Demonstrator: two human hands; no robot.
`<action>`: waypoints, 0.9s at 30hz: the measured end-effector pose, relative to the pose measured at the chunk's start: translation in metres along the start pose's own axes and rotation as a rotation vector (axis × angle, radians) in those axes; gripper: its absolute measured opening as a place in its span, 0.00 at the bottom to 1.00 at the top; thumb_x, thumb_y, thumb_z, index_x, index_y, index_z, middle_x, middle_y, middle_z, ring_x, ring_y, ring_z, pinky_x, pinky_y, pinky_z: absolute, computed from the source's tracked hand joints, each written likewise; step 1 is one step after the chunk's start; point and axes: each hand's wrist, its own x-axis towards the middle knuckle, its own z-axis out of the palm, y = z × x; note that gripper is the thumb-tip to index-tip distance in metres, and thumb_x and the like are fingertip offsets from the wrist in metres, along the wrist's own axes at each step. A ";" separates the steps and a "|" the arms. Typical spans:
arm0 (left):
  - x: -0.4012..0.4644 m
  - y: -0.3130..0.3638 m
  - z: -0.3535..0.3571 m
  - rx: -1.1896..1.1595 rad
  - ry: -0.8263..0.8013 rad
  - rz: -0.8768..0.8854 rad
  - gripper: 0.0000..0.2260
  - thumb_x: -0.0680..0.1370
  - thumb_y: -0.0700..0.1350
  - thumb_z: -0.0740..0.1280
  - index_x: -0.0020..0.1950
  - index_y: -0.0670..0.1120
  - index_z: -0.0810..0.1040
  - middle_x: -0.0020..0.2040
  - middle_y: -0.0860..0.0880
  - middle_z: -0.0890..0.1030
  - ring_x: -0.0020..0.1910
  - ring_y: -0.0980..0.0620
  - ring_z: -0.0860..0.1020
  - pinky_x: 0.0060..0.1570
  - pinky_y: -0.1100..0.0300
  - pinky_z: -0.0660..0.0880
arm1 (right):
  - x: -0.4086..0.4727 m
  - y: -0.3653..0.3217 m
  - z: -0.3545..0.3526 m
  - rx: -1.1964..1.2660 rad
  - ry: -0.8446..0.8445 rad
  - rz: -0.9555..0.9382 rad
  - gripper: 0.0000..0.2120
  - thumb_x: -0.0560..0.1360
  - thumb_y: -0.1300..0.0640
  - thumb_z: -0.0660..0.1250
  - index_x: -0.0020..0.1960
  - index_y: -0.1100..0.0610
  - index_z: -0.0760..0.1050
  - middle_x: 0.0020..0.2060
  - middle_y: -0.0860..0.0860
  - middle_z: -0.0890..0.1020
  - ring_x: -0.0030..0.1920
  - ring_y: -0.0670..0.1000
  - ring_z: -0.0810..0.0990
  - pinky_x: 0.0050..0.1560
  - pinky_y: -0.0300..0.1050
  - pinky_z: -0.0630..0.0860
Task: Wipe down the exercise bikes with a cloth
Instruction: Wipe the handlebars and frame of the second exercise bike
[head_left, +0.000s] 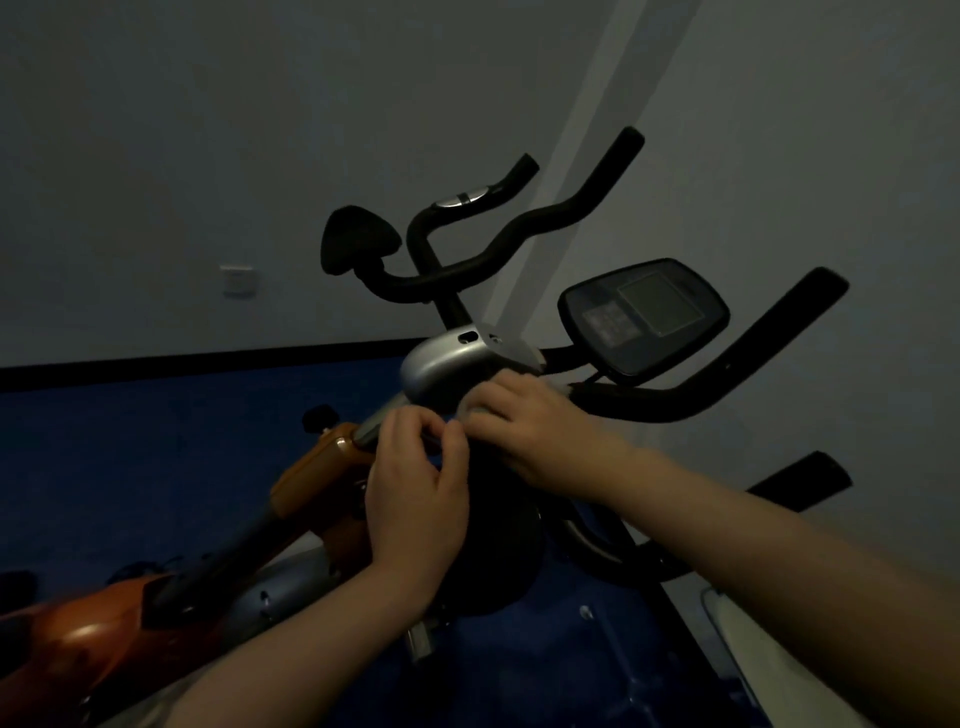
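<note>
Both hands meet at the bike's silver post cover (447, 364): right hand (524, 421) presses a pale cloth (480, 415) (mostly hidden) there, left hand (415, 493) fingers pinching its edge.

One head-worn wide view looks forward and down, tilted, close over the bike's stem (457, 358), with wall (208, 130) and floor (156, 415) beyond.
</note>
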 end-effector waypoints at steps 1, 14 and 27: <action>0.000 -0.002 0.001 -0.009 0.005 -0.006 0.10 0.79 0.51 0.57 0.38 0.56 0.64 0.40 0.54 0.70 0.38 0.57 0.71 0.35 0.59 0.66 | 0.001 -0.002 0.002 -0.014 -0.022 -0.030 0.14 0.71 0.59 0.66 0.57 0.57 0.74 0.52 0.58 0.79 0.48 0.57 0.76 0.42 0.49 0.73; 0.004 -0.001 -0.003 -0.136 -0.096 -0.090 0.11 0.80 0.46 0.55 0.39 0.48 0.70 0.36 0.51 0.75 0.38 0.59 0.73 0.39 0.63 0.68 | 0.005 -0.009 -0.014 0.085 -0.016 0.201 0.12 0.75 0.51 0.61 0.51 0.54 0.81 0.44 0.55 0.80 0.40 0.55 0.78 0.32 0.44 0.73; 0.016 0.005 -0.010 -0.082 -0.302 -0.001 0.07 0.80 0.43 0.58 0.45 0.50 0.73 0.43 0.52 0.75 0.42 0.61 0.74 0.41 0.62 0.69 | -0.038 0.001 -0.016 -0.083 0.150 0.594 0.08 0.75 0.54 0.63 0.49 0.55 0.79 0.46 0.56 0.78 0.40 0.56 0.77 0.30 0.44 0.73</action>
